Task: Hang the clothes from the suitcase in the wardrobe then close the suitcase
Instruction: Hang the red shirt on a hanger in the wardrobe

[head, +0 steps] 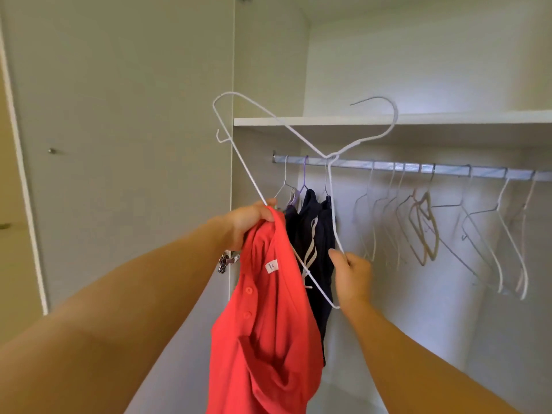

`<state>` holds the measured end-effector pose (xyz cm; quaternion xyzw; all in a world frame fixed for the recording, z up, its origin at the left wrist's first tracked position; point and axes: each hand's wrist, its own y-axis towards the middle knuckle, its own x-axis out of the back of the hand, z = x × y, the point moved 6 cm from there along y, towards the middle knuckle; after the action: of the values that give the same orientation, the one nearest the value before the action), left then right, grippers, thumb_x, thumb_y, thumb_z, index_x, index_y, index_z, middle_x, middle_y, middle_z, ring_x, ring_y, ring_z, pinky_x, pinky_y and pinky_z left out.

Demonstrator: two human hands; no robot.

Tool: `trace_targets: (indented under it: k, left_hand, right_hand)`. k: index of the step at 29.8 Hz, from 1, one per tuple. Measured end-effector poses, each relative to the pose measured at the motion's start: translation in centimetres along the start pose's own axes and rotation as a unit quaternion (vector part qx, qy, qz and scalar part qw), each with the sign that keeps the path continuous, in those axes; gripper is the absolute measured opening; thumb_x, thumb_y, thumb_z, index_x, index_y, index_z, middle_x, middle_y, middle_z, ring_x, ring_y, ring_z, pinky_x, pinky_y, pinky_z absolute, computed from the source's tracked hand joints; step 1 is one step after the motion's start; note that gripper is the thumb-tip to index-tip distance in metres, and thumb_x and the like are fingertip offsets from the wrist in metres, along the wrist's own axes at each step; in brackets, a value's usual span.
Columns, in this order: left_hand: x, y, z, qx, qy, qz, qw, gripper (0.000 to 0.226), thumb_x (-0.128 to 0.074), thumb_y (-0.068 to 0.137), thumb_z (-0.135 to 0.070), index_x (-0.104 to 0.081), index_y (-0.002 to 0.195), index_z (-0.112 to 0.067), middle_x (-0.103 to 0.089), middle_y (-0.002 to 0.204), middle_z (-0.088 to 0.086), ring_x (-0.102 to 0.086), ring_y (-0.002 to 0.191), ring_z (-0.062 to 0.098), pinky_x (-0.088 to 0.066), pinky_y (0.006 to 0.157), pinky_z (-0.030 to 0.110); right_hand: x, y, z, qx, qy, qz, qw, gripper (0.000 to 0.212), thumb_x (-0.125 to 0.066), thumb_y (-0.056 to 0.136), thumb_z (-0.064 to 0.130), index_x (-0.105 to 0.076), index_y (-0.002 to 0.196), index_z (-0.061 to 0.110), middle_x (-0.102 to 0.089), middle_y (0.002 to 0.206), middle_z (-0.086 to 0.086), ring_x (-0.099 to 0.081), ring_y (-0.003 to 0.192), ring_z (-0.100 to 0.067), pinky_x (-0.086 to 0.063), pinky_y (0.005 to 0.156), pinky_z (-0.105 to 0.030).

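Left grip [252,219] raised, fingers curled tight; right grip [352,274] lower, pinching

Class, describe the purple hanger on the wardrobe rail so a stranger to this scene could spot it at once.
Find the silver metal rail under the white wardrobe shelf and follow it to its left end. The thin purple wire hanger is second from that end, above dark navy clothes with white stripes. Its neighbours are white wire; it alone is purple.
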<state>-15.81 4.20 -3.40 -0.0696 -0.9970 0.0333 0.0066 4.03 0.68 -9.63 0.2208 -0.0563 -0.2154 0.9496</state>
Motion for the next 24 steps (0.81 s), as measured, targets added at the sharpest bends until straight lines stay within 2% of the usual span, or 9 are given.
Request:
trace_targets:
  k: [3, 5, 8, 10, 13, 16, 17, 20, 24]
  left_hand:
    - [1.2, -0.3, 0.1, 0.007, 0.093, -0.021, 0.995, 0.016, -0.044, 0.09, -0.012, -0.06, 0.092, -0.01, -0.063, 0.084, 0.012, -0.058, 0.067, 0.025, -0.049, 0.073, 0.03]
    - [1.5, -0.3, -0.1, -0.017, 0.173, -0.057, 0.983, 0.018, -0.045, 0.09, -0.012, -0.061, 0.096, -0.006, -0.063, 0.088, 0.015, -0.056, 0.069, 0.027, -0.049, 0.073, 0.03]
    - [2.2, -0.4, -0.5, -0.07, 0.262, -0.094, 0.958, 0.027, -0.043, 0.09, -0.006, -0.062, 0.109, 0.0, -0.063, 0.107, 0.021, -0.055, 0.085, 0.028, -0.049, 0.085, 0.036]
    - [2.9, -0.2, -0.6, -0.07, 0.275, -0.112, 0.952, 0.029, -0.042, 0.09, -0.005, -0.061, 0.11, 0.002, -0.061, 0.114, 0.023, -0.056, 0.091, 0.03, -0.047, 0.09, 0.038]
    - [5.1, 0.2, -0.3, -0.048, 0.234, -0.167, 0.957, 0.028, -0.039, 0.093, -0.008, -0.059, 0.107, 0.007, -0.058, 0.117, 0.023, -0.059, 0.098, 0.038, -0.046, 0.087, 0.04]
    - [7.7, -0.5, -0.2, -0.017, 0.121, -0.22, 0.968, 0.031, -0.032, 0.096, -0.003, -0.047, 0.069, -0.001, -0.053, 0.087, 0.017, -0.045, 0.06, 0.028, -0.04, 0.073, 0.034]
    - [8.6, -0.8, -0.3, -0.012, 0.088, -0.234, 0.968, 0.034, -0.03, 0.096, -0.002, -0.041, 0.064, -0.003, -0.048, 0.077, 0.014, -0.038, 0.056, 0.025, -0.038, 0.069, 0.032]
    - [10.7, -1.4, -0.5, -0.005, 0.031, -0.266, 0.963, 0.032, -0.029, 0.095, -0.002, -0.037, 0.063, -0.004, -0.04, 0.067, 0.011, -0.035, 0.056, 0.024, -0.036, 0.065, 0.029]
    - [11.4, -1.5, -0.3, 0.012, 0.021, -0.26, 0.965, 0.031, -0.037, 0.095, -0.012, -0.039, 0.065, -0.005, -0.043, 0.064, 0.012, -0.04, 0.054, 0.024, -0.036, 0.057, 0.026]
  right_hand:
    - [-2.1, -0.1, -0.4, -0.032, 0.0, 0.04, 0.999, 0.046, -0.059, 0.084, 0.01, -0.027, 0.052, 0.019, -0.025, 0.044, 0.005, -0.024, 0.051, -0.017, -0.022, 0.053, -0.029]
    - [-4.0, -0.1, 0.5, -0.045, 0.03, 0.08, 0.995, 0.04, -0.06, 0.084, 0.009, -0.035, 0.055, 0.017, -0.033, 0.046, 0.001, -0.03, 0.045, -0.018, -0.028, 0.05, -0.027]
    - [-6.2, 0.0, 3.2, -0.07, 0.159, 0.101, 0.98, 0.024, -0.057, 0.09, 0.015, -0.05, 0.067, 0.013, -0.043, 0.043, 0.002, -0.034, 0.033, -0.009, -0.031, 0.042, -0.02]
    - [-6.3, 0.5, 4.2, -0.093, 0.228, 0.081, 0.966, 0.024, -0.053, 0.094, 0.025, -0.054, 0.074, 0.013, -0.041, 0.037, 0.006, -0.029, 0.029, -0.006, -0.026, 0.036, -0.016]
    - [-6.0, 0.9, 4.3, -0.108, 0.257, 0.046, 0.959, 0.033, -0.052, 0.095, 0.029, -0.055, 0.067, 0.012, -0.028, 0.033, 0.009, -0.019, 0.028, -0.004, -0.016, 0.032, -0.015]
    - [-5.6, 0.9, 4.1, -0.134, 0.257, 0.053, 0.956, 0.038, -0.051, 0.094, 0.036, -0.056, 0.066, 0.011, -0.021, 0.034, 0.009, -0.015, 0.03, -0.006, -0.013, 0.035, -0.018]
    - [-5.3, 0.9, 4.0, -0.135, 0.247, 0.058, 0.958, 0.042, -0.048, 0.094, 0.041, -0.058, 0.067, 0.011, -0.02, 0.035, 0.008, -0.014, 0.03, -0.006, -0.012, 0.036, -0.019]
    - [-4.4, 1.5, 3.7, -0.121, 0.168, 0.056, 0.977, 0.055, -0.038, 0.096, 0.051, -0.062, 0.068, 0.011, -0.02, 0.034, 0.009, -0.016, 0.029, -0.005, -0.016, 0.034, -0.018]
    - [-4.2, 1.9, 3.0, -0.117, 0.181, 0.139, 0.967, 0.048, -0.04, 0.099, 0.035, -0.06, 0.068, 0.005, -0.023, 0.033, 0.008, -0.018, 0.028, -0.005, -0.018, 0.033, -0.016]
